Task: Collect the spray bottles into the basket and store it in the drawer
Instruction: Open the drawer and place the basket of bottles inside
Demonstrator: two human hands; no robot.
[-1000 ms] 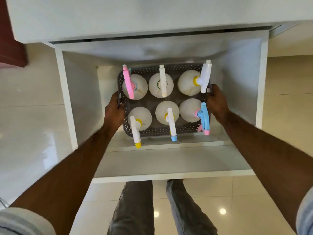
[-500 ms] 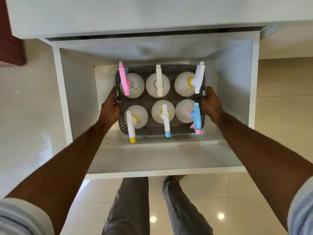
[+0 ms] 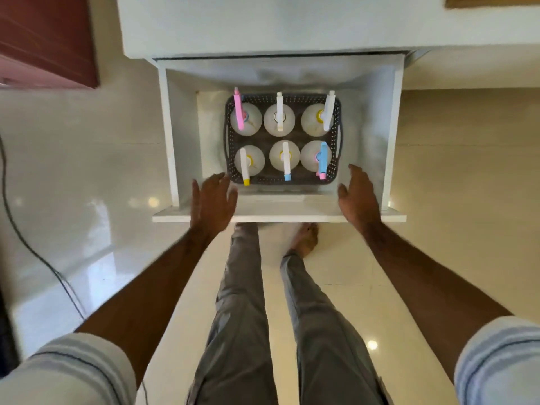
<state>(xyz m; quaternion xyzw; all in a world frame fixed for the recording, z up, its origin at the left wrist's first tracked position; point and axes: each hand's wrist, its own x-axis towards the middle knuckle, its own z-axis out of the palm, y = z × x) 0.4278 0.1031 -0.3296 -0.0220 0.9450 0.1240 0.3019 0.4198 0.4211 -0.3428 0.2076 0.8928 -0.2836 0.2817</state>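
Nearest you, at six o'clock, your grey trouser legs are standing on glossy cream floor tiles, smooth enough to be mirroring the ceiling lights. Your striped sleeves are framing the lower corners.

Just beyond, your left hand is hovering over the drawer's front lip at about nine o'clock of the basket's near edge, its grip spread open with the fingers splayed and holding nothing. Your right hand is doing the same at about four o'clock, palm turned inward, grip open and empty, close to the basket but apart from it.

Farther out, the dark grey basket is sitting on the floor of the open white drawer. It is a rounded rectangle of perforated plastic with loop handles on the short sides. Six spray bottles are standing upright inside in two rows of three: round, translucent white bodies with slim trigger heads, including a pink one at eleven o'clock and a blue one at four o'clock.

By my reading, collecting is done and the basket is placed; you are left with pushing the flat, matte drawer shut under the white cabinet top at twelve o'clock.
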